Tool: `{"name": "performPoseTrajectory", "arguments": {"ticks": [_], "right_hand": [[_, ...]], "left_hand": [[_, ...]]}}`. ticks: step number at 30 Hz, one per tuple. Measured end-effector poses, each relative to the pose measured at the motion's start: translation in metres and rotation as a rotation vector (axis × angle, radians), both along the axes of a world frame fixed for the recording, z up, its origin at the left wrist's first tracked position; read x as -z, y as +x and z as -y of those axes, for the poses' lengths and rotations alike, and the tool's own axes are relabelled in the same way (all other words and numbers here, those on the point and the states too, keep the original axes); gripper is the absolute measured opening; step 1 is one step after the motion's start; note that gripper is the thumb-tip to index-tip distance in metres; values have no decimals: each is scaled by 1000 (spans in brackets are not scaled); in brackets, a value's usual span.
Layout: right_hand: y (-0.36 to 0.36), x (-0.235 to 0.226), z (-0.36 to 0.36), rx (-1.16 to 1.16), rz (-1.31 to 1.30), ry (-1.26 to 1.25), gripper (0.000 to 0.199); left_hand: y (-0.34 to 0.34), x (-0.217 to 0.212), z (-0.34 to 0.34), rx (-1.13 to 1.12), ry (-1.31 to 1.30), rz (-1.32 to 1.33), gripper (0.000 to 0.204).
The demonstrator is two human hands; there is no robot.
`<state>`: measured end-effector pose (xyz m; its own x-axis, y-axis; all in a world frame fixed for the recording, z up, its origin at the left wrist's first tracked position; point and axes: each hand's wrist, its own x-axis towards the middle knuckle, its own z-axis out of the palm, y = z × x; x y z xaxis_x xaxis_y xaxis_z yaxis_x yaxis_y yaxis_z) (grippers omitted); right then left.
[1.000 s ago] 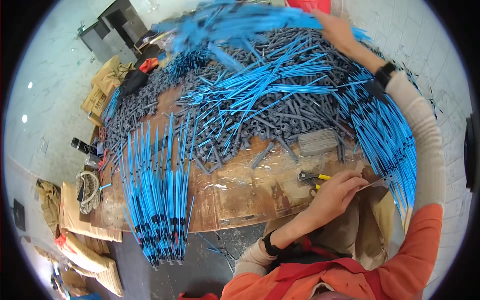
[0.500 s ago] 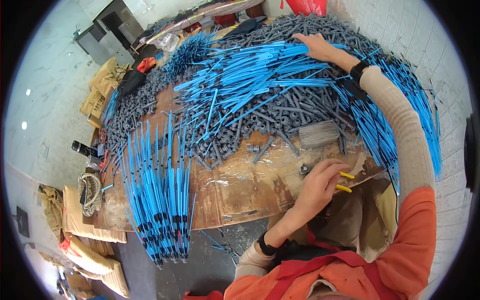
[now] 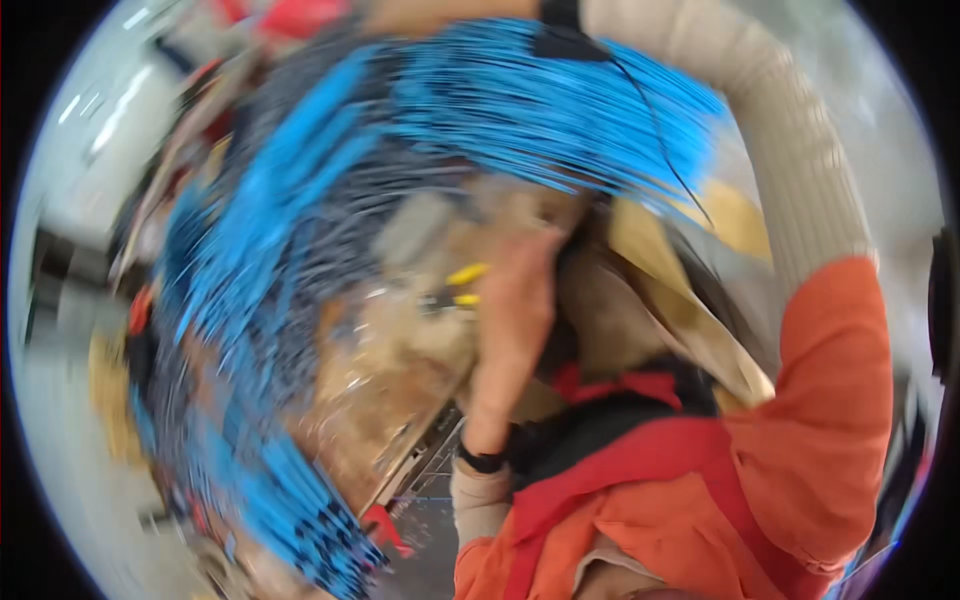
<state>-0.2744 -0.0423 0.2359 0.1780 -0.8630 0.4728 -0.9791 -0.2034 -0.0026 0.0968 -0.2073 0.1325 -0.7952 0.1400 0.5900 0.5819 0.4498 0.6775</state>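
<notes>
An orange sleeve (image 3: 830,370) and red apron straps (image 3: 640,445) fill the near right. Farther in, the left hand (image 3: 518,285), a black band at its wrist, stretches over the near edge of the worn wooden table (image 3: 385,385). Motion smears its fingers, so whether they are closed on anything I cannot tell.

At the near left, a fanned bundle of blue plastic strips (image 3: 310,510) with dark tips hangs partly past the table edge. Just left of the left hand lie pliers with yellow handles (image 3: 466,274). Beyond the pliers sits a pale grey rectangular block (image 3: 415,228), beside a heap of small grey plastic parts (image 3: 335,215).

Loose blue strips (image 3: 275,190) lie across the heap on the far left, and a broad sheaf of blue strips (image 3: 560,110) spreads to the far right. At its far side, the right hand (image 3: 430,16) is blurred and cut by the frame; its grip I cannot tell either. A red object (image 3: 300,16) stands at the far left.
</notes>
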Motion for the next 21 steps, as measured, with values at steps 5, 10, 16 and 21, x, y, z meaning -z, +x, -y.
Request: {"name": "performPoseTrajectory", "arguments": {"ticks": [5,10,16,21], "right_hand": [[133,42,-245,714,322,614,44],[237,94,-263,963,671,1123,38],[441,102,-264,1325,704,1215,33],[433,177,-306,1521,250,372,31]], "left_hand": [[3,-4,-104,73,-237,-168,36],[28,6,-158,468,-558,-236,35],[25,8,-157,760,-775,-138,17],[22,-1,-158,742,-867,-144,16]]}}
